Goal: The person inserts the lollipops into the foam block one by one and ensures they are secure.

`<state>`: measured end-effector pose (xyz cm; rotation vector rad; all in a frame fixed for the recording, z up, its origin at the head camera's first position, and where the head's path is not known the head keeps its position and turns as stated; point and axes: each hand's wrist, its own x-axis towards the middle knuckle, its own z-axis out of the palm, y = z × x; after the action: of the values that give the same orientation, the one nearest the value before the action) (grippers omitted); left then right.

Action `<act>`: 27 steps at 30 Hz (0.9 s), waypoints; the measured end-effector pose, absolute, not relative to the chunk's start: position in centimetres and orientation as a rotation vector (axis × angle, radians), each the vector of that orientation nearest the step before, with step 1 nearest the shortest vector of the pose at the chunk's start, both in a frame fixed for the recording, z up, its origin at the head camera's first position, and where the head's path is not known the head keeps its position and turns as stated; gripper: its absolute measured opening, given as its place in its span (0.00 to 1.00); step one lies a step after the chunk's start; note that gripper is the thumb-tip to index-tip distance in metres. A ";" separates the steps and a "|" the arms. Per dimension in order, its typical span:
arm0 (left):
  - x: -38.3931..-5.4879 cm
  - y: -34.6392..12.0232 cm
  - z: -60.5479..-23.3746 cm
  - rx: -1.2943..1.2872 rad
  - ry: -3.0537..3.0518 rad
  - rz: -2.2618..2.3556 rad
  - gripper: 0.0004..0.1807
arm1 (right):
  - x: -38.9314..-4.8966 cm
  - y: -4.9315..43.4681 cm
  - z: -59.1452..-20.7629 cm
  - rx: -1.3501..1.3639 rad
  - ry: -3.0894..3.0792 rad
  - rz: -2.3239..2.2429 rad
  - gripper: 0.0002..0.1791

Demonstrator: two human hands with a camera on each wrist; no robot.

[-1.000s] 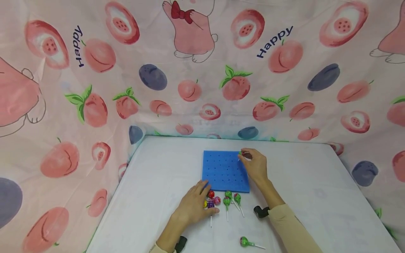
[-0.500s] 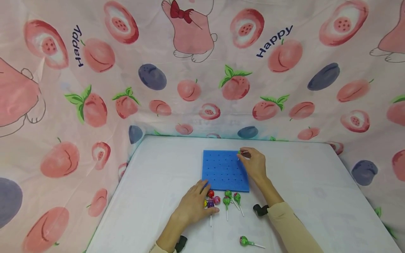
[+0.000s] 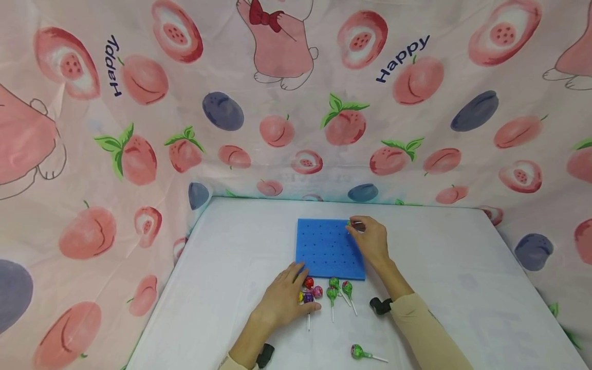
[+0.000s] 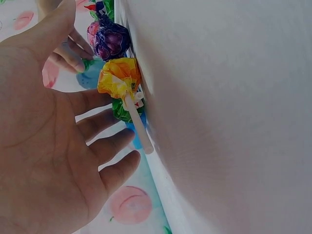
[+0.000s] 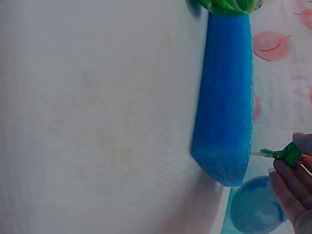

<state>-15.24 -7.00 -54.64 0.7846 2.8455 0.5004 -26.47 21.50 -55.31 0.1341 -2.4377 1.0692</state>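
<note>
My right hand (image 3: 372, 242) pinches a green-wrapped lollipop (image 5: 291, 154) by its head over the far right corner of the blue foam board (image 3: 328, 252). In the right wrist view its white stick points at the board's holed face, the tip right at the surface. My left hand (image 3: 281, 299) has its fingers spread and relaxed by the board's near left corner. Beside that hand lie a yellow lollipop (image 4: 119, 78), a purple lollipop (image 4: 111, 41), a red lollipop (image 3: 309, 282) and a pink lollipop (image 3: 317, 292), partly hidden by the hand in the head view.
Several green lollipops (image 3: 331, 293) lie just in front of the board's near edge. Another green lollipop (image 3: 356, 351) lies apart, closer to me. Everything is on a white table (image 3: 222, 246), with a fruit-print cloth (image 3: 277, 174) hanging behind and at the sides.
My right hand has shifted very slightly left, still pinching the green lollipop at the board's far right corner. My left hand and the loose lollipops have stayed in place.
</note>
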 end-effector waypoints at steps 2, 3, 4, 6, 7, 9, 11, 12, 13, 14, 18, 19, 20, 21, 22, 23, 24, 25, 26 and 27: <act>-15.2 -7.0 -54.6 0.785 2.846 0.500 0.52 | -26.5 21.5 -55.3 0.135 -2.443 1.065 0.16; -15.3 -7.0 -54.6 0.785 2.847 0.498 0.52 | -26.5 21.5 -55.3 0.137 -2.445 1.063 0.16; -15.3 -7.0 -54.6 0.785 2.847 0.500 0.52 | -26.5 21.5 -55.3 0.137 -2.447 1.063 0.16; -15.3 -7.0 -54.7 0.784 2.846 0.501 0.52 | -26.6 21.5 -55.2 0.135 -2.453 1.068 0.16; -15.3 -7.0 -54.7 0.783 2.845 0.500 0.52 | -26.6 21.5 -55.2 0.134 -2.457 1.072 0.16; -15.3 -7.0 -54.7 0.780 2.843 0.498 0.52 | -26.6 21.5 -55.2 0.128 -2.462 1.079 0.17; -15.3 -7.0 -54.7 0.780 2.840 0.498 0.52 | -26.6 21.6 -55.2 0.123 -2.463 1.084 0.17; -15.3 -7.0 -54.7 0.779 2.839 0.496 0.52 | -26.6 21.6 -55.2 0.124 -2.465 1.085 0.17; -15.3 -7.0 -54.7 0.779 2.837 0.498 0.52 | -26.6 21.6 -55.2 0.126 -2.464 1.087 0.17; -15.3 -7.0 -54.6 0.778 2.835 0.500 0.52 | -26.6 21.6 -55.2 0.130 -2.463 1.088 0.17; -15.3 -6.9 -54.6 0.774 2.836 0.498 0.52 | -26.6 21.7 -55.1 0.151 -2.457 1.095 0.17; -15.3 -7.0 -54.6 0.773 2.836 0.499 0.52 | -26.6 21.7 -55.0 0.154 -2.457 1.099 0.17; -15.3 -7.0 -54.6 0.773 2.836 0.499 0.52 | -26.6 21.7 -55.0 0.157 -2.457 1.100 0.17; -15.3 -6.9 -54.6 0.773 2.837 0.500 0.52 | -26.6 21.7 -55.0 0.158 -2.457 1.100 0.18; -15.3 -6.9 -54.7 0.773 2.838 0.501 0.52 | -26.6 21.7 -55.0 0.158 -2.458 1.098 0.18; -15.3 -6.9 -54.7 0.774 2.839 0.501 0.52 | -26.6 21.7 -55.1 0.156 -2.459 1.097 0.19; -15.3 -6.9 -54.7 0.774 2.838 0.503 0.52 | -26.6 21.7 -55.0 0.153 -2.459 1.092 0.19; -15.3 -6.9 -54.7 0.773 2.837 0.504 0.52 | -26.6 21.7 -55.0 0.149 -2.461 1.084 0.20; -15.3 -6.9 -54.8 0.771 2.837 0.502 0.52 | -26.5 21.7 -55.0 0.146 -2.459 1.075 0.20; -15.3 -6.9 -54.8 0.770 2.838 0.500 0.52 | -26.5 21.7 -55.0 0.141 -2.457 1.070 0.20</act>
<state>-15.31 -6.90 -54.79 0.7700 2.8375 0.5000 -26.50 21.73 -55.00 0.1409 -2.4569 1.0696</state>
